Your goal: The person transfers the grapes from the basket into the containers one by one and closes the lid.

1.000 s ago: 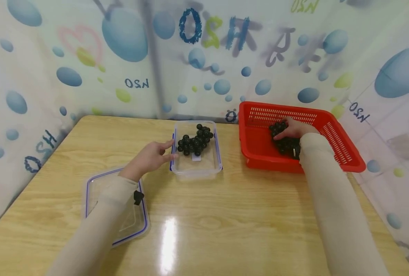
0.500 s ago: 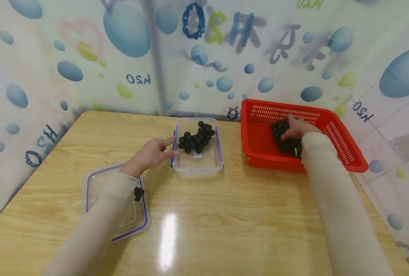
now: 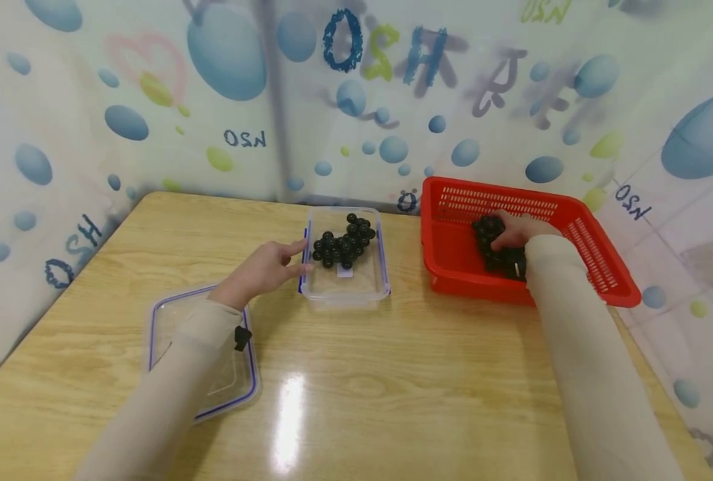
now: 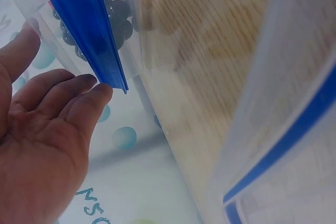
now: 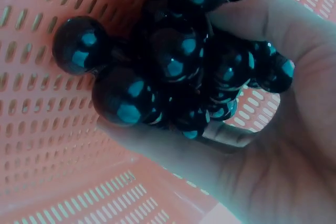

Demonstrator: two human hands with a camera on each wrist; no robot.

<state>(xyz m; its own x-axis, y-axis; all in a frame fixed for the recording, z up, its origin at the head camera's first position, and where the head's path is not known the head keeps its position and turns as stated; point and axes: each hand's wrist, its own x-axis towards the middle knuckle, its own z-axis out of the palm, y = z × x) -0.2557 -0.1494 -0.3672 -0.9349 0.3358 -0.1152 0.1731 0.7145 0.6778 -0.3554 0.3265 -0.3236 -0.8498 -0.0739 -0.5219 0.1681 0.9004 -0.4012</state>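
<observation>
A clear lid [image 3: 170, 334] with a blue rim lies flat on the wooden desk [image 3: 404, 374] at about eight o'clock. Behind the desk, from nine round to three o'clock, hangs a white curtain [image 3: 152, 87] printed with blue bubbles and letters.

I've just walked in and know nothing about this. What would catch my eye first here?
Probably the bright red basket at the table's right, where the right hand grips a bunch of glossy black balls. Mid-table, a clear box holds more black balls, the left hand touching its blue side clip. Its lid lies at front left.
</observation>
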